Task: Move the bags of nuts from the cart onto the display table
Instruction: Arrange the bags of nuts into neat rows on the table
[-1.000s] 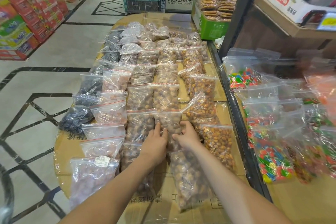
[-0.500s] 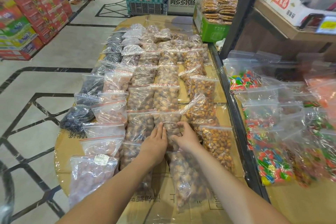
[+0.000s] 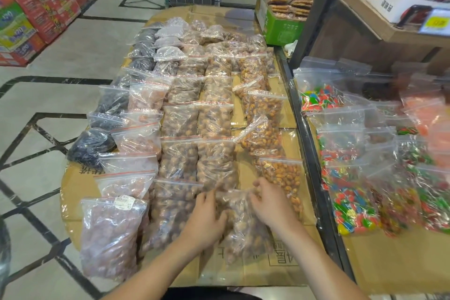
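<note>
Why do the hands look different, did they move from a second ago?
Yes. Both the left hand and right hand slid back toward the person, off the farther nut bag and onto the nearest nut bag.

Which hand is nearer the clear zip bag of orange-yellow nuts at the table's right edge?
Right. The right hand lies beside the clear zip bag of orange-yellow nuts, just left of it; the left hand sits farther left.

Counter [image 3: 80,185] topped with flat cardboard; rows of clear zip bags of nuts [image 3: 214,119] lie directly on it, ahead and left of the grip.
</note>
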Demonstrator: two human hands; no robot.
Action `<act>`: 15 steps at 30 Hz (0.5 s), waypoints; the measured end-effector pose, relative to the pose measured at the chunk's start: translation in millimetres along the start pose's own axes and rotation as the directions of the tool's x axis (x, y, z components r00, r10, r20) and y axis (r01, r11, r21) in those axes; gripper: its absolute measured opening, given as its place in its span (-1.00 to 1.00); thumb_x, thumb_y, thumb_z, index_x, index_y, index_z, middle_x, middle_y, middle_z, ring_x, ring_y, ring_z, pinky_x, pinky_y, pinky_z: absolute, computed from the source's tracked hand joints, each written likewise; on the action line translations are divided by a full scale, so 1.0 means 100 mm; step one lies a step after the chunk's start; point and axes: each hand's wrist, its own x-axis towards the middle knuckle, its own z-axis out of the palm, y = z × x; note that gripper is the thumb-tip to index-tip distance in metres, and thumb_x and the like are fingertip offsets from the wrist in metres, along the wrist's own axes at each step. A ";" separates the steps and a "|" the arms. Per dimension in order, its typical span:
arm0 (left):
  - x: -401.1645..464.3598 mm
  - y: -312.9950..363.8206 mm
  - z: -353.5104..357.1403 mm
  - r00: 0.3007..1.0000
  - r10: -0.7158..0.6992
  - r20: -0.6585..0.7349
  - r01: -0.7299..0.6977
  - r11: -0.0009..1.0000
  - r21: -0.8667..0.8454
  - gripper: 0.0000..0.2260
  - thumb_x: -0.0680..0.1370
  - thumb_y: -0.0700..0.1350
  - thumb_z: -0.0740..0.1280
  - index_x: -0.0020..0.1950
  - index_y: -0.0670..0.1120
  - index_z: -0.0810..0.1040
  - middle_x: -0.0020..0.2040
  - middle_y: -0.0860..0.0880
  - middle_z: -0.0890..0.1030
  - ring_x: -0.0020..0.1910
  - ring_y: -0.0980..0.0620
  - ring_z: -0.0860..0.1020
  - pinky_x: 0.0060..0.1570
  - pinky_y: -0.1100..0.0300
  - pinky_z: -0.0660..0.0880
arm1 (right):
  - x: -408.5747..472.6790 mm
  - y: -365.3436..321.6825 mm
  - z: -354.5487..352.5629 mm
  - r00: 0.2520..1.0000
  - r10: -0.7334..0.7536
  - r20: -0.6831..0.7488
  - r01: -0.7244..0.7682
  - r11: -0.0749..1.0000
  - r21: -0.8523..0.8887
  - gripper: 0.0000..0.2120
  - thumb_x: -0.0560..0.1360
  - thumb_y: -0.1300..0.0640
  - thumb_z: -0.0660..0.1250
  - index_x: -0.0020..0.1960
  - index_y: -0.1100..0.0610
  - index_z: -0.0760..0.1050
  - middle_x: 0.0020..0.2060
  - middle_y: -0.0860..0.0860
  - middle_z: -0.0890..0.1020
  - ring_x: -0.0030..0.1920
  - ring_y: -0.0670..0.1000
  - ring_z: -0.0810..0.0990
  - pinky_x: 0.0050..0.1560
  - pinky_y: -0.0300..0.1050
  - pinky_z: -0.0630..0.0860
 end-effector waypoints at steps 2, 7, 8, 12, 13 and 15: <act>-0.01 -0.04 0.12 0.992 -0.113 0.061 0.118 0.990 -0.081 -0.57 0.58 0.02 0.33 0.38 -0.07 0.32 0.27 -0.02 0.44 0.29 0.03 0.42 0.16 0.20 0.35 | -0.11 0.06 0.05 0.994 0.035 0.100 -0.020 0.990 -0.141 -0.69 0.63 -0.05 0.22 0.32 0.03 0.49 0.16 0.04 0.61 0.10 0.05 0.62 0.12 0.05 0.61; 0.06 -0.06 0.35 0.963 -0.261 0.060 0.268 0.941 -0.208 -0.41 0.34 0.18 0.42 0.28 0.01 0.32 0.19 -0.08 0.51 0.19 -0.09 0.54 0.21 -0.08 0.53 | -0.19 -0.13 0.15 0.988 0.062 0.140 -0.046 0.992 -0.116 -0.75 0.65 0.05 0.21 0.30 0.05 0.45 0.17 0.07 0.57 0.12 0.12 0.60 0.07 0.03 0.55; 0.06 -0.03 0.37 0.963 -0.267 0.043 0.269 0.934 -0.235 -0.33 0.31 0.20 0.44 0.33 0.01 0.30 0.21 -0.06 0.52 0.21 -0.08 0.55 0.21 -0.08 0.54 | -0.21 -0.14 0.14 0.986 0.088 0.142 -0.084 0.996 -0.035 -0.75 0.64 0.09 0.25 0.31 0.05 0.45 0.15 0.04 0.59 0.13 0.08 0.59 0.05 -0.01 0.52; -0.06 0.13 0.26 0.981 -0.195 0.022 0.193 0.937 -0.290 -0.18 0.40 0.03 0.53 0.55 -0.04 0.17 0.36 0.07 0.35 0.36 0.09 0.36 0.35 0.15 0.37 | -0.26 -0.03 0.15 0.906 0.347 0.242 -0.411 0.589 0.696 -0.57 0.46 0.24 0.51 0.27 0.07 0.48 0.05 0.02 0.69 0.02 0.00 0.69 -0.05 -0.06 0.61; -0.09 0.10 0.23 0.982 -0.187 0.015 0.182 0.936 -0.302 -0.16 0.41 -0.01 0.53 0.57 -0.04 0.15 0.41 0.05 0.35 0.40 0.09 0.36 0.39 0.13 0.37 | -0.24 -0.02 0.19 0.883 0.383 0.271 -0.438 0.465 0.769 -0.58 0.42 0.25 0.53 0.24 0.11 0.53 0.01 0.07 0.73 -0.02 0.04 0.73 -0.04 -0.02 0.66; -0.11 0.03 0.14 0.973 -0.227 -0.029 0.204 0.917 -0.342 -0.15 0.43 -0.04 0.52 0.61 0.00 0.12 0.52 -0.01 0.34 0.46 0.03 0.36 0.45 0.01 0.37 | -0.20 -0.09 0.26 0.876 0.357 0.325 -0.459 0.405 0.791 -0.74 0.45 0.26 0.54 0.11 0.18 0.61 -0.07 0.11 0.75 -0.09 0.06 0.75 -0.03 0.03 0.66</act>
